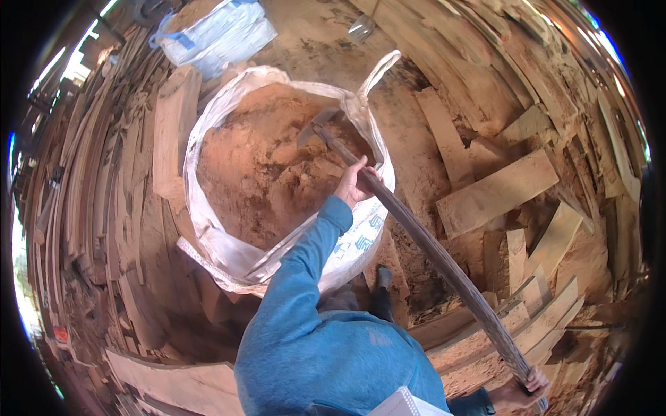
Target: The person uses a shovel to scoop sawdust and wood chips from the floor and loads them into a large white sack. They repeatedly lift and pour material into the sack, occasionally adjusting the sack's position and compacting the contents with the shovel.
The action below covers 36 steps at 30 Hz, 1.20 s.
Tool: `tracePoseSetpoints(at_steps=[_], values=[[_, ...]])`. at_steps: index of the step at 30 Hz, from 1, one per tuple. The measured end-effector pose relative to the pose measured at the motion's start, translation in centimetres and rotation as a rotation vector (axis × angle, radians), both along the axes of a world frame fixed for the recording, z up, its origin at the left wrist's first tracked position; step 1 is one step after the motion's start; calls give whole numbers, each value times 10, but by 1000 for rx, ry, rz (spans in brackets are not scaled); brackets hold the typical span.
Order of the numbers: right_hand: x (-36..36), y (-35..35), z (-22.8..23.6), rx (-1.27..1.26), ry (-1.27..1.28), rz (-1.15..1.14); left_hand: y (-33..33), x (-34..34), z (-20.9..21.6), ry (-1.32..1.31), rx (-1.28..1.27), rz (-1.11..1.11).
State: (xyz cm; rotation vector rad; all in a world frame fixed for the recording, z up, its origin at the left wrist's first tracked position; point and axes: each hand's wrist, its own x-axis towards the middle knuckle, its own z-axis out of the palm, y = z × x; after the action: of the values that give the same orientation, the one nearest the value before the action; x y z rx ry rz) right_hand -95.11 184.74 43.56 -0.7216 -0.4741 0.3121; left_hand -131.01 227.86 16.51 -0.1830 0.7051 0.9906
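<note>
A long-handled hoe (430, 244) runs slantwise from the lower right up into a big white bulk bag (196, 166). My left hand (356, 183) is closed round the upper part of its wooden handle, over the bag's right rim. Near the handle's lower end, my right hand (522, 391) is wrapped round the wood, low at the right. The grey metal blade (318, 129) rests against the orange-brown sawdust (267, 159) that fills much of the bag. Part of the blade's edge is hard to make out against the sawdust.
A second white bag (218, 36) with blue straps stands at the far left. Long boards (90, 201) are stacked on the left. Offcuts and planks (498, 193) lie loose on the right. A shovel-like metal blade (361, 28) lies on the dusty ground at the back.
</note>
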Motion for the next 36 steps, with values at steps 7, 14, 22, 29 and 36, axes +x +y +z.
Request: tracePoseSetpoints(at_steps=[7,14,22,29,36], values=[[20,16,81,67,-252,-413,-40,4,17,-49,73,198],[37,16,143,89,-532,-538,-99,51,100,-428,67,366],[-7,37,152,76,-539,-273,-198,57,144,-580,13,436],[-48,64,146,86,-551,-48,-254,48,152,-688,-190,324],[-69,82,145,102,-548,80,-244,-19,207,-727,87,363]])
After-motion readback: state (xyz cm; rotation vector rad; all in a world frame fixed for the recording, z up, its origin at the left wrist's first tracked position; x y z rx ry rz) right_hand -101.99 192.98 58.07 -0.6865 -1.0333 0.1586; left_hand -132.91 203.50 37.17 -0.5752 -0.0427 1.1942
